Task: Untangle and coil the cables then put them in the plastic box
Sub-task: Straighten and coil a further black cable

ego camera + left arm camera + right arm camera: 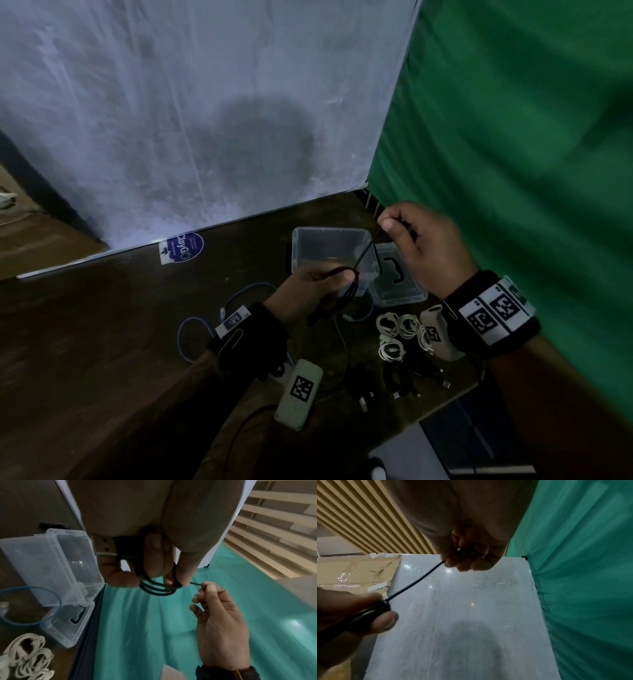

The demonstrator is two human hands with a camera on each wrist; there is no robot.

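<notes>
My left hand (318,291) grips a black cable (159,589) wound into a small bundle of loops, with its USB plug (104,546) sticking out by the palm. My right hand (407,236) pinches the free end of that cable (418,580) and holds it taut, up and to the right of the left hand. Both hands hover above the clear plastic box (301,250), which stands open on the dark table. Its lid (397,294) lies just to its right. Coiled white cables (397,334), a loose blue cable (191,329) and black cables (404,377) lie on the table.
A white power bank (299,394) with a marker lies under my left wrist, another (438,332) by my right wrist. A grey panel (205,120) stands behind the table, a green curtain (513,154) on the right. A round sticker (183,248) sits at the table's back.
</notes>
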